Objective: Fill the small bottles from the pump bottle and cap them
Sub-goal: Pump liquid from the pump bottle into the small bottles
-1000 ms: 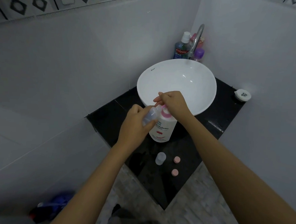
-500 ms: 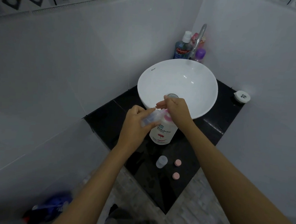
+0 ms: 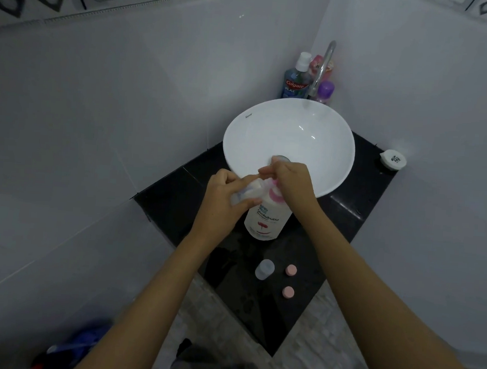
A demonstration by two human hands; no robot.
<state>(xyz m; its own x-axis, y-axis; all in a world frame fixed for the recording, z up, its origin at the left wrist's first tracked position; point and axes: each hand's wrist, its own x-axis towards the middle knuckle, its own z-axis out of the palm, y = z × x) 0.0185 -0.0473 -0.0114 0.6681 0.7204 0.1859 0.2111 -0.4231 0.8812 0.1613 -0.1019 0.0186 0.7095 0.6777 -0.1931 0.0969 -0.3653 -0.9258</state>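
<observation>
**Operator:** While the pump bottle (image 3: pixel 267 218) stands upright on the black counter (image 3: pixel 175 208), just in front of the white basin (image 3: pixel 289 141), confirm hand positions.

**Inspector:** Left hand (image 3: pixel 221 203): fingers curled round a small clear bottle (image 3: pixel 246 194), held tilted with its mouth toward the pump spout. Right hand (image 3: pixel 292 180): rests on top of the pink pump head (image 3: pixel 275 196), fingers bent down over it. Whether it is pressing at this instant cannot be told.

**Operator:** Status of remaining parts?

**Inspector:** Second small bottle (image 3: pixel 264 269): upright on the counter, uncapped, near the front edge. Two pink caps (image 3: pixel 290 270) lie just beside it, apart from each other. Judged step: filling the first bottle; no capping done.

**Operator:** List fault conditions.

**Inspector:**
1. Misalignment. The spout and the bottle mouth are hidden behind the fingers, so their fit cannot be verified. If the mouth sits off the spout, liquid will likely run over the left hand and onto the counter.
2. Overfill. The fill level is not readable through the grip; excess strokes could overflow the neck.
3. Tipping. A hard off-centre press may rock the pump bottle, since no hand steadies its body.
4. Slippage. Soap on the fingers would make the small bottle and the caps harder to grip.
5. Knock-off. The second bottle and caps stand near the counter's front corner; a passing forearm could sweep them to the floor.
</observation>
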